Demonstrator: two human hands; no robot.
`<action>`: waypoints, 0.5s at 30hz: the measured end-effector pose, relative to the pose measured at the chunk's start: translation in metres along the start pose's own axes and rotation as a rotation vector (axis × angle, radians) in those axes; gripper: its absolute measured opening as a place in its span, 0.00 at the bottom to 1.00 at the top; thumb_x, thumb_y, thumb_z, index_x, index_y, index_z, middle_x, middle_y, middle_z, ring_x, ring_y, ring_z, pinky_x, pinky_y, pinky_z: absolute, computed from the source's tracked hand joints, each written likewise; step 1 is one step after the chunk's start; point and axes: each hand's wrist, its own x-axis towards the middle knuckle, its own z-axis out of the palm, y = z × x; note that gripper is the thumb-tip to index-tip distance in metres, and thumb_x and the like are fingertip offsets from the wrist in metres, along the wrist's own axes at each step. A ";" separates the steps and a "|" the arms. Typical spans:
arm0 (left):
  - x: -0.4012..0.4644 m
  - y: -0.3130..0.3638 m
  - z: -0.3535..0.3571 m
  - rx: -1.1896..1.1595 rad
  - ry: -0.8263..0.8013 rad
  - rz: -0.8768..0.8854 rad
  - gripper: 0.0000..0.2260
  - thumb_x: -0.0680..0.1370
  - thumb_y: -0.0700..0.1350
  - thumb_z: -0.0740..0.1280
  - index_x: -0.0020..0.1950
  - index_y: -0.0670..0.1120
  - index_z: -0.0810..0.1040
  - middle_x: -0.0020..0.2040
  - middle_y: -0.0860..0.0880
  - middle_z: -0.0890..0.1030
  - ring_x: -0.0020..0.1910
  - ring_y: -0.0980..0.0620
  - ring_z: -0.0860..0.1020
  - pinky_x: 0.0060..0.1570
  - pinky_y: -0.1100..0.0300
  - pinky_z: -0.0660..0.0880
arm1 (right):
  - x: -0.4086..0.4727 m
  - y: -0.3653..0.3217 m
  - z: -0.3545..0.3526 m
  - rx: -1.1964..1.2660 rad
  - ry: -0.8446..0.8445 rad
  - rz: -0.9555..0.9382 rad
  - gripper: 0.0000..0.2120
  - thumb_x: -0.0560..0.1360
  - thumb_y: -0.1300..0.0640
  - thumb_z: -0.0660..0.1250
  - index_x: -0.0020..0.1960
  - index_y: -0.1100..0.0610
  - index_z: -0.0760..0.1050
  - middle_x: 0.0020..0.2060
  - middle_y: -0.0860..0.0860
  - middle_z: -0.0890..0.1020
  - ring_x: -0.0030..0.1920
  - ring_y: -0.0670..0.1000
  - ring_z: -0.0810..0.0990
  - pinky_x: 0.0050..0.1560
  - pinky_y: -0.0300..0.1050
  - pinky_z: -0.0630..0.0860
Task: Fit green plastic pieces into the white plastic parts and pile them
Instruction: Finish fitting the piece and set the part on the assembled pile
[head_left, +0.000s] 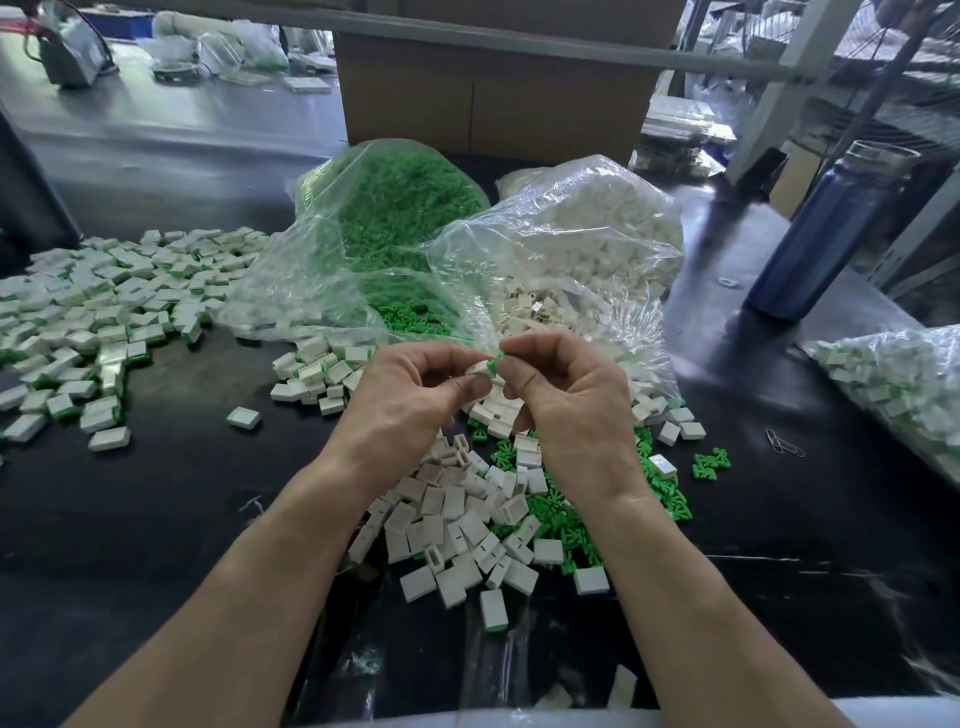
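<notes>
- The left hand (415, 384) pinched a white part (479, 370) between thumb and fingertips, and the right hand (566, 389) pinched a green piece (495, 362) against its end; holding both up over the table, I judged, let the person line the piece up with the part's opening.
- Whether the green piece was already seated could not be told; the fingers hid the joint.
- Just below the grip lay loose white parts (457, 525) mixed with loose green pieces (566, 525), close enough for either hand to draw from.
- Just beyond the grip, the open bag of green pieces (384, 218) and bag of white parts (587, 234) spilled toward the hands, probably as supply.
- Well left of the grip spread the pile of fitted parts (98, 317), apart from the raw stock, likely to avoid mixing.
- Far right of it stood a blue bottle (826, 234).
</notes>
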 end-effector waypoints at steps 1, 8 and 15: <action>0.000 0.000 0.000 -0.002 0.001 0.002 0.05 0.79 0.42 0.74 0.54 0.48 0.88 0.40 0.52 0.87 0.39 0.58 0.84 0.39 0.64 0.79 | 0.000 0.000 0.000 -0.005 0.000 0.002 0.05 0.79 0.63 0.74 0.53 0.55 0.83 0.42 0.47 0.85 0.41 0.45 0.83 0.37 0.38 0.80; -0.002 0.002 0.003 -0.011 0.060 0.004 0.03 0.77 0.43 0.76 0.49 0.49 0.88 0.44 0.44 0.87 0.40 0.51 0.82 0.38 0.62 0.80 | -0.001 -0.002 0.002 -0.021 0.035 0.007 0.05 0.78 0.63 0.76 0.50 0.54 0.84 0.40 0.48 0.85 0.38 0.45 0.83 0.35 0.38 0.79; -0.003 0.000 0.009 -0.021 0.116 -0.025 0.01 0.76 0.44 0.78 0.47 0.48 0.88 0.42 0.41 0.86 0.38 0.49 0.82 0.42 0.55 0.84 | -0.003 -0.003 0.003 -0.018 0.066 0.025 0.06 0.78 0.64 0.76 0.50 0.53 0.85 0.41 0.50 0.87 0.37 0.46 0.85 0.35 0.37 0.80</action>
